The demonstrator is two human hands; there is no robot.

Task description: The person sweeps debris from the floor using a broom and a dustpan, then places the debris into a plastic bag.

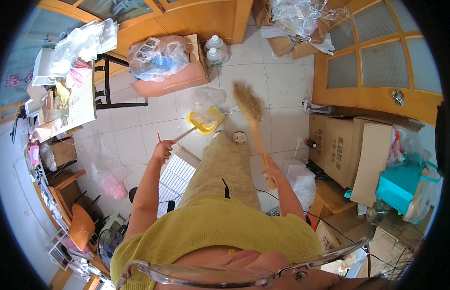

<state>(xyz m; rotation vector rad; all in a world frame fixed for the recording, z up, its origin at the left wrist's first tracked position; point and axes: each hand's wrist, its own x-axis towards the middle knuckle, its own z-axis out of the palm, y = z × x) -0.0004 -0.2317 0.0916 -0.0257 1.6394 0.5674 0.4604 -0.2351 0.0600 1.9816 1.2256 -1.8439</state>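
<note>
My left hand (162,151) grips the stick handle (184,134) of a yellow dustpan (207,129), which rests on the floor just ahead of my feet. Crumpled clear plastic (209,97) lies in the pan and spills over its far edge. A thin red tip (159,137) pokes up beside that hand. In my right hand (271,169) is the lower end of a straw broom (257,131). Its bristle head, blurred, points away from me and hangs right of the dustpan. White strands (233,108) trail between pan and broom.
A pink-sided carton (174,82) with bagged items stands ahead, beside two white jugs (216,56). Cardboard boxes (332,148) line the right under a glazed wooden door (377,88). A cluttered table (80,112) is at left. A plastic bag (107,170) lies on the floor.
</note>
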